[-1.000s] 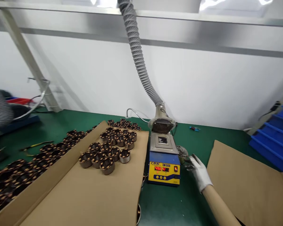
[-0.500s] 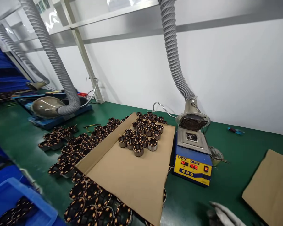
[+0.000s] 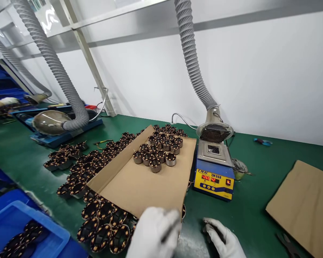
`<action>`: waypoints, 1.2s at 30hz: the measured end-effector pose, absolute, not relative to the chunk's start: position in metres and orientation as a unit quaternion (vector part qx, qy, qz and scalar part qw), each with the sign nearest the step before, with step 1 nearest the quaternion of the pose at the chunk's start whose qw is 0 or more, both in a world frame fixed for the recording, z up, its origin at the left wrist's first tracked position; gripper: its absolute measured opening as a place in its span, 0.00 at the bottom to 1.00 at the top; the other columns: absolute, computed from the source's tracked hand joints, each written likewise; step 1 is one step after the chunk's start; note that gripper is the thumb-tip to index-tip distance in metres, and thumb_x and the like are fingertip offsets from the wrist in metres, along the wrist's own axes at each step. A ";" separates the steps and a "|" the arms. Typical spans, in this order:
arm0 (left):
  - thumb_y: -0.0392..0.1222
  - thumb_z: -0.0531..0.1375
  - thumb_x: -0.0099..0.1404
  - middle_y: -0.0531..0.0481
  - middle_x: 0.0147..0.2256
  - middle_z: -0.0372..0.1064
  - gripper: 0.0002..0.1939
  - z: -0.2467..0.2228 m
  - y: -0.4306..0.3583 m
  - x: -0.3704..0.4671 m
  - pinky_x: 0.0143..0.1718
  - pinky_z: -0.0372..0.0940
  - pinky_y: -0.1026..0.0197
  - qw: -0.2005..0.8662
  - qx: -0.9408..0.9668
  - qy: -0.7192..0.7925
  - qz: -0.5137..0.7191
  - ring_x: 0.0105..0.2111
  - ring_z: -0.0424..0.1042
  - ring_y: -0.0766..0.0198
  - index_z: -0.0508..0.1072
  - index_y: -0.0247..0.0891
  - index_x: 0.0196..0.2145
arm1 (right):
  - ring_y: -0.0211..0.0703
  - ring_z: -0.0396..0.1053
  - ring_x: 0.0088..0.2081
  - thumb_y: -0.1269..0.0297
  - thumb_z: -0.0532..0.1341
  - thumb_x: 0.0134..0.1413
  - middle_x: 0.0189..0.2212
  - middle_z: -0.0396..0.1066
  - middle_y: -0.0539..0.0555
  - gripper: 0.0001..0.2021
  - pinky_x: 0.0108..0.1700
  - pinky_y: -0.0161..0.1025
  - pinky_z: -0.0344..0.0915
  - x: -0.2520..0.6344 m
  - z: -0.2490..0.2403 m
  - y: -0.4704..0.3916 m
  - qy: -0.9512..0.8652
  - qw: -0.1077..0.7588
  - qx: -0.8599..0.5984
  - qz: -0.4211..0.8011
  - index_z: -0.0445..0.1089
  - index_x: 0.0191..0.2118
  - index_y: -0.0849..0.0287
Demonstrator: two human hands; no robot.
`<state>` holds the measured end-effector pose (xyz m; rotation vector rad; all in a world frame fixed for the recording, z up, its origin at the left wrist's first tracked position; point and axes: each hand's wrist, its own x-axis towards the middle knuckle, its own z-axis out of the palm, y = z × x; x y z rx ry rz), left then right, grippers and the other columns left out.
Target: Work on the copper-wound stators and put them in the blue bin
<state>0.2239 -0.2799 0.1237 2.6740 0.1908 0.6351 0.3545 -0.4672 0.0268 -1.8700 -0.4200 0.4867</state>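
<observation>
Both white-gloved hands now risen into the lower frame, left hand [image 3: 154,233] blurred at the near edge of the flat brown cardboard sheet [image 3: 140,186], grip unclear, right hand [image 3: 223,238] pinching a thin dark tool [image 3: 214,229] above the green worktop [image 3: 253,211], copper-wound stator rings [image 3: 156,156] mid-frame.

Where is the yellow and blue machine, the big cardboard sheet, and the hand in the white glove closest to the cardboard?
Yellow and blue machine [image 3: 213,181]: head view, on its yellow front panel.
Cardboard sheet [image 3: 140,184]: head view, on its bare middle.
Left hand [image 3: 154,234]: head view, on the back of the glove.
</observation>
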 end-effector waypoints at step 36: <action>0.37 0.62 0.56 0.36 0.49 0.66 0.14 0.044 -0.374 0.245 0.39 0.68 0.50 0.189 0.973 -0.060 0.118 0.40 0.70 0.48 0.69 0.37 0.42 | 0.43 0.67 0.29 0.57 0.71 0.33 0.25 0.72 0.53 0.15 0.34 0.39 0.62 0.325 0.050 -0.509 0.034 0.695 -0.652 0.301 0.71 0.26 0.61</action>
